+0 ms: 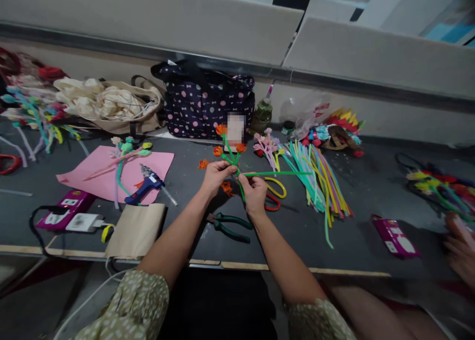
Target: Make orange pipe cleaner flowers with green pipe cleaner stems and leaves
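The dark table (297,251) bears green-handled pliers (230,226) near the middle, pink paper (111,174) at left, pipe cleaners (321,181) right of centre, and a patterned bag (208,102) at the far side.

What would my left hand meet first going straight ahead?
Probably the green stems pinched at the left hand's fingers, then the orange flower just beyond, though its depth is unclear.

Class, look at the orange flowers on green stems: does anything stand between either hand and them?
Nothing visible does. The left hand and right hand both grip the stems of the orange flowers. The pliers lie on the near side of the hands, out of the way.
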The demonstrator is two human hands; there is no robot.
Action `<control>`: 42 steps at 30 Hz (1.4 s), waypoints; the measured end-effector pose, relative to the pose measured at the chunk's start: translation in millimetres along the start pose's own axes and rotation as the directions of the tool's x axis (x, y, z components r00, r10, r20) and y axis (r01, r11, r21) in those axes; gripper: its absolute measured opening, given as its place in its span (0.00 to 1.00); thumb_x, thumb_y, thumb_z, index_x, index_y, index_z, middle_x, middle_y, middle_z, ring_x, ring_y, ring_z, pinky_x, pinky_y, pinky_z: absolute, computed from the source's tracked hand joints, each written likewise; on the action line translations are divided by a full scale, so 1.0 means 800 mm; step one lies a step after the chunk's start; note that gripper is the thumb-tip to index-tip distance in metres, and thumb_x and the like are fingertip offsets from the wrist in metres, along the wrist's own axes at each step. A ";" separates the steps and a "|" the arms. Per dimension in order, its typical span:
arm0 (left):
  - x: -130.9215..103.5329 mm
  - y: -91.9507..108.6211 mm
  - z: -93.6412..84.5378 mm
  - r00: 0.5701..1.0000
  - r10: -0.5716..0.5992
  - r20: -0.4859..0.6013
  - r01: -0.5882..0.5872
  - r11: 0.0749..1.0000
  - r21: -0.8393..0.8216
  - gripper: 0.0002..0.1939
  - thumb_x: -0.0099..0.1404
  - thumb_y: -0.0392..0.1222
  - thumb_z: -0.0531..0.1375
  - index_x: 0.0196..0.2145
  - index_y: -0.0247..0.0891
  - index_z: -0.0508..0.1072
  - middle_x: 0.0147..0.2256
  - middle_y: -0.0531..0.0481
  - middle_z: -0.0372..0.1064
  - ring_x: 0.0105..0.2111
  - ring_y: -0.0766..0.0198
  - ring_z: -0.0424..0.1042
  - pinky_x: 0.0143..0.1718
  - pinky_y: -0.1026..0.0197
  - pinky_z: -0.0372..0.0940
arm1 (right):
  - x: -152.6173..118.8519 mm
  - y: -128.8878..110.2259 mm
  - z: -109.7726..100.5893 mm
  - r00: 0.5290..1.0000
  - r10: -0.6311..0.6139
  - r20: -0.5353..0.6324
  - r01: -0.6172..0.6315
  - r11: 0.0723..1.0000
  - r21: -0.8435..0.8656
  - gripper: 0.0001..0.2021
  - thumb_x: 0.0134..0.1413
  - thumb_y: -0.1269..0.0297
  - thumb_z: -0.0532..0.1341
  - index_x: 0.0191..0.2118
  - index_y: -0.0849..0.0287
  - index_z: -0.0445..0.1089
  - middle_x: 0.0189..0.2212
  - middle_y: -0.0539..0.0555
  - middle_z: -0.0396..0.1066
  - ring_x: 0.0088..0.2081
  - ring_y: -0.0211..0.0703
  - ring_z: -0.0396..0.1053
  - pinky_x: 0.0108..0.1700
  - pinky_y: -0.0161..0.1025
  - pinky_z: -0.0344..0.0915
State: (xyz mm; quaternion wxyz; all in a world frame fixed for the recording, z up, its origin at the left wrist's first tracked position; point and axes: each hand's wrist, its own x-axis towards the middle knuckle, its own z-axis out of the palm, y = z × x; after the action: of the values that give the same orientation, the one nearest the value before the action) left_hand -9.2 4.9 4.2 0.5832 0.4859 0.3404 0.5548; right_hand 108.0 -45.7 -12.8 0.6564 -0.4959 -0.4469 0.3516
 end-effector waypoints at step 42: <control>-0.004 0.001 0.005 0.998 -0.023 0.059 0.028 0.997 -0.072 0.13 0.47 0.45 0.69 0.22 0.32 0.72 0.21 0.52 0.68 0.22 0.69 0.66 0.28 0.64 0.62 | 0.007 -0.001 -0.002 0.992 0.119 0.049 -0.125 0.981 0.146 0.09 0.42 0.59 0.67 0.28 0.60 0.75 0.25 0.50 0.75 0.28 0.38 0.70 0.35 0.37 0.67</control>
State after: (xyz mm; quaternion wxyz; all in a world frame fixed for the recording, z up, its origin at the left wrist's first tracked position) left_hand -6.1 0.7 5.7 0.6174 0.4758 0.3089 0.5449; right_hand 111.9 -41.3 -10.7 0.6596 -0.4650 -0.4011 0.4333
